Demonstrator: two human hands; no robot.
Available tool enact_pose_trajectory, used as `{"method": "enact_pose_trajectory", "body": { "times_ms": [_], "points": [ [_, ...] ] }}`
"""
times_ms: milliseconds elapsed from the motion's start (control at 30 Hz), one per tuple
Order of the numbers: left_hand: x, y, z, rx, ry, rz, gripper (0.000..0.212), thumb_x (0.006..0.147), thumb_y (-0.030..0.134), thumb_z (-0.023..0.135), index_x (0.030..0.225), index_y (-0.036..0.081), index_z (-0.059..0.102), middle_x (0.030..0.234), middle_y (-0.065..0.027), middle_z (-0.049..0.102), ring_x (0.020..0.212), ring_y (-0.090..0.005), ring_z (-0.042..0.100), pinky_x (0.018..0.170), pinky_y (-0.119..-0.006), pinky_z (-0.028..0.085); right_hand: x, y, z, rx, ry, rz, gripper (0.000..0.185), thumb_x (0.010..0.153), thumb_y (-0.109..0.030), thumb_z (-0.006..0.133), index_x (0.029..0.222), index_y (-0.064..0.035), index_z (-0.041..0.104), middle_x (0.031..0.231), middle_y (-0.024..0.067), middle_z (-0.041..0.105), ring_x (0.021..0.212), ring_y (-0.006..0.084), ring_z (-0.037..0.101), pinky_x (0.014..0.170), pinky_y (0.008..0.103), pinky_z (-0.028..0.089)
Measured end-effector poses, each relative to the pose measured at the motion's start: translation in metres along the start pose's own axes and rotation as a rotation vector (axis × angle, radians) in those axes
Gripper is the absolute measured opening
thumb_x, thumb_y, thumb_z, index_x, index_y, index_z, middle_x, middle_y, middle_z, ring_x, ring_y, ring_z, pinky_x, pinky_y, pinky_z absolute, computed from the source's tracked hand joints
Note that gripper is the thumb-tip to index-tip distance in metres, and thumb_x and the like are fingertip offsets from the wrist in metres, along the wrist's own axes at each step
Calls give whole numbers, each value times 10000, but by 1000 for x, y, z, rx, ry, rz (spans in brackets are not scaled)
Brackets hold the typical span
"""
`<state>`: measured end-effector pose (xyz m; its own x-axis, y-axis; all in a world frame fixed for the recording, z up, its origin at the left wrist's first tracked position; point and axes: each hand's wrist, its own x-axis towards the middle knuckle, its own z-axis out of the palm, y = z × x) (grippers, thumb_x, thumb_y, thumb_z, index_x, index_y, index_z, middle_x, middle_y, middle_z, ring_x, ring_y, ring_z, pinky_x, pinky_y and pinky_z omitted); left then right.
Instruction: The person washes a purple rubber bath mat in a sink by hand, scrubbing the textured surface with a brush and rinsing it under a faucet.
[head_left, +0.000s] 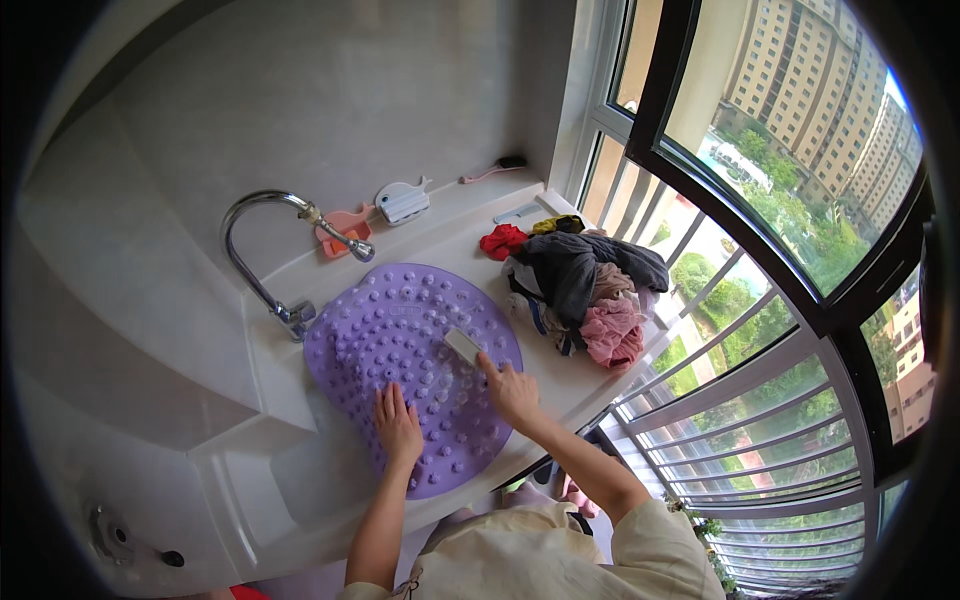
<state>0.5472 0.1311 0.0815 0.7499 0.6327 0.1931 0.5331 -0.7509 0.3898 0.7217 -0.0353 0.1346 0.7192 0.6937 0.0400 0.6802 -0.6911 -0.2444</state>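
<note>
A purple rubber mat with raised nubs (352, 352) lies across a white sink counter, partly over the basin. My left hand (397, 427) rests flat on its lower middle, fingers spread a little and holding nothing. My right hand (511, 390) grips one end of a pale scrubbing brush (463, 347), which touches the mat's right part. Whitish suds show on the nubs around the brush. The brush's underside is hidden.
A chrome faucet (259, 281) arches over the mat's upper left. Piled clothes (574, 281) lie to the right, near a barred window. A pink soap dish (345, 223), a whale-shaped white dish (403, 202) and a black-headed brush (491, 171) sit along the back ledge.
</note>
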Motion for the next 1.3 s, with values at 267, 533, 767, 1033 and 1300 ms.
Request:
{"method": "enact_pose_trajectory", "body": {
  "times_ms": [267, 533, 767, 1033, 1300],
  "points": [
    [0, -4, 2, 12, 64, 32, 550, 984, 234, 508, 1469, 10, 374, 1513, -137, 379, 1444, -363, 267, 1189, -476, 215, -38, 5, 4, 21, 134, -361, 602, 894, -180, 555, 1472, -270, 413, 838, 102, 612, 662, 309, 647, 536, 436, 514],
    [0, -8, 1, 36, 47, 30, 542, 993, 242, 502, 1467, 12, 374, 1519, -133, 374, 1442, -362, 269, 1186, -470, 219, -85, -24, -6, -16, -198, -280, 631, 918, -109, 493, 1514, -250, 340, 1042, 211, 608, 698, 335, 679, 589, 460, 551],
    [0, -4, 0, 33, 63, 53, 546, 984, 221, 518, 1466, 7, 375, 1513, -139, 382, 1436, -370, 279, 1181, -474, 225, -52, 27, -32, 9, -59, -51, 664, 910, -112, 513, 1528, -234, 301, 940, 196, 622, 675, 362, 676, 558, 460, 547],
    [-1, -11, -7, 76, 36, 38, 540, 995, 222, 498, 1470, 3, 366, 1514, -141, 379, 1438, -368, 276, 1181, -476, 227, -79, -32, -20, 8, -209, -313, 652, 913, -130, 517, 1525, -203, 304, 937, 221, 621, 665, 356, 677, 565, 469, 551],
    [0, 4, -10, 22, 6, 15, 557, 982, 191, 506, 1493, 45, 340, 1544, -109, 343, 1456, -351, 248, 1187, -472, 223, -89, -34, 3, 7, -156, -350, 690, 916, -135, 520, 1553, -245, 277, 888, 201, 619, 657, 353, 674, 551, 475, 549]
  ]
}}
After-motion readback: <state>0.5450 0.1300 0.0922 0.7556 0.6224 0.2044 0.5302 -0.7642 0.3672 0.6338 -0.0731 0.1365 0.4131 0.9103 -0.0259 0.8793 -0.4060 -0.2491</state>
